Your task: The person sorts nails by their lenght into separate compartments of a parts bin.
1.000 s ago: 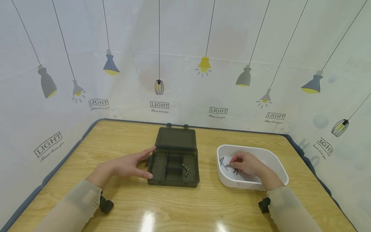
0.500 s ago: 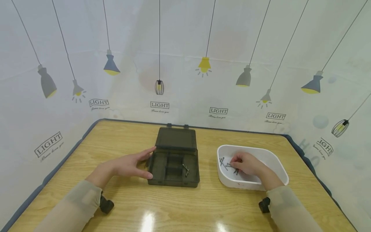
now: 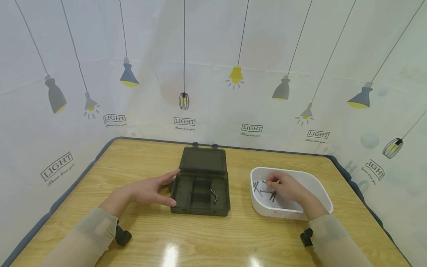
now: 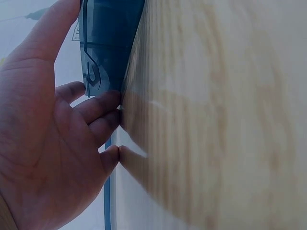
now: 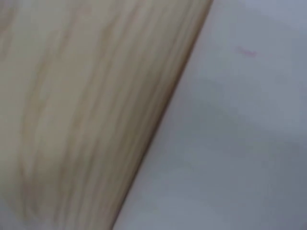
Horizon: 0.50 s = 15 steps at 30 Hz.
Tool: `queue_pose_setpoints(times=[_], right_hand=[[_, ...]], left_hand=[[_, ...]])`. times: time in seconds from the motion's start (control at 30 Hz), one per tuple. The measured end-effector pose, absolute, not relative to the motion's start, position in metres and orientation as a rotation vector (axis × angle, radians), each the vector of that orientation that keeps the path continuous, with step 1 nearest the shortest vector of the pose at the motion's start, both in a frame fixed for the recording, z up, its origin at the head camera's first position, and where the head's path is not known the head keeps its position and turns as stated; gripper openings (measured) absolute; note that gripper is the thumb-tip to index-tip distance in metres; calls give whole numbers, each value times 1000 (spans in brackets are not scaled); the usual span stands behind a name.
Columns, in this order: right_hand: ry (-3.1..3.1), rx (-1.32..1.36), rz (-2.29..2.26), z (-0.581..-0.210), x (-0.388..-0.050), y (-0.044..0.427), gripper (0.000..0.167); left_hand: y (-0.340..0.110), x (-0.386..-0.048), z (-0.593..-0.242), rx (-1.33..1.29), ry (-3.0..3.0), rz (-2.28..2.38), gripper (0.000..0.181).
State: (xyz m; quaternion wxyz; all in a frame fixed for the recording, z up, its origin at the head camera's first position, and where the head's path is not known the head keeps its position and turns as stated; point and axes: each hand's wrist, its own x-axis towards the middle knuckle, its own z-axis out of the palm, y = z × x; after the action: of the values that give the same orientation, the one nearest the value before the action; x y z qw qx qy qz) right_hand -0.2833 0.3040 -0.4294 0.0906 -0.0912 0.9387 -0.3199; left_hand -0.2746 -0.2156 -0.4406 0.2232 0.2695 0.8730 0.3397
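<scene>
A dark translucent case (image 3: 201,211) lies with its lid back on the wooden table, in the middle of the head view. Two screws (image 3: 215,195) rest in its right compartment. My left hand (image 3: 150,190) touches the case's left side, thumb at the front corner and index finger near the hinge. In the left wrist view, its other fingers (image 4: 98,108) bend loosely beside the case wall (image 4: 108,48). Inside the white tub (image 3: 290,214), my right hand (image 3: 285,185) pinches a screw (image 3: 264,181), only its end showing. Several loose screws (image 3: 257,188) lie below the fingers.
The wooden table (image 3: 133,230) runs back to a pale cloth backdrop (image 3: 213,122) printed with lamps. The right wrist view holds only the table surface (image 5: 86,96) and the tub's white outer wall (image 5: 230,124).
My right hand has risen slightly and moved back a little within the tub, uncovering more of the loose screws. The left hand and the case stay where they were.
</scene>
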Motion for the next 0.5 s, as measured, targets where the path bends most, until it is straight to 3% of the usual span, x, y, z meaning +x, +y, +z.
queue_pose_setpoints(times=[0.5], right_hand=[[2730, -364, -1175, -411, -267, 290, 28]], left_hand=[[-215, -273, -440, 746, 2408, 937, 118]])
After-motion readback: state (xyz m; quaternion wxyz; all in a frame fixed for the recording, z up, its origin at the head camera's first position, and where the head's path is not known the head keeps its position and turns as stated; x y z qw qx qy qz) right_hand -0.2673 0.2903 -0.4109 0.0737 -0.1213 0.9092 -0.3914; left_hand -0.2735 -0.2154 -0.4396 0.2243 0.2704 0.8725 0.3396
